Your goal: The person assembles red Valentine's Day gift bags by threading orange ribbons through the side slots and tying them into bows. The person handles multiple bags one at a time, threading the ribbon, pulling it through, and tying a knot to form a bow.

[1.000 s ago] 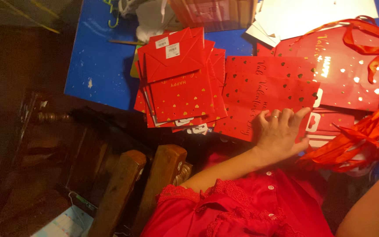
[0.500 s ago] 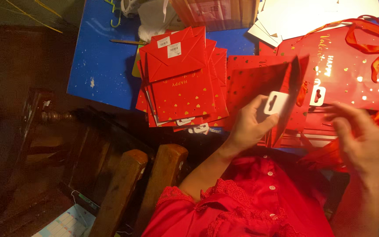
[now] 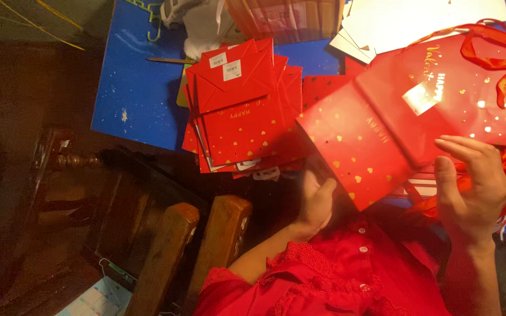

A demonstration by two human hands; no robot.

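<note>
Blue surface (image 3: pixel 136 99) fills the upper part of the view, its near edge running from 9 o'clock down toward 5 o'clock above dark wooden furniture.

Left hand (image 3: pixel 316 202) is curled at the lower-left corner of a red gift bag (image 3: pixel 376 137), fingers closed on that corner from beneath. Right hand (image 3: pixel 471 184) sits at 4 o'clock of the bag, fingers spread and bent, fingertips at the bag's lower right edge; whether they touch it I cannot tell.

The bag lies flattened and tilted, its long axis running from 7 o'clock up to 1 o'clock, the ribbon handles (image 3: pixel 490 50) at the 1 o'clock end and the folded base toward the left hand. It overhangs the surface's near edge above the person's red blouse (image 3: pixel 346 275).

Half a second ago the left hand pinched a bag edge-on, with the right hand lower and farther right; now the bag shows its broad face and the right hand has closed in.

At 9 o'clock of the bag, a stack of red envelopes (image 3: pixel 238 111) lies just beside it, partly past the edge. White sheets (image 3: pixel 405 20) lie at 12 o'clock. Open blue room remains only at the far left.
</note>
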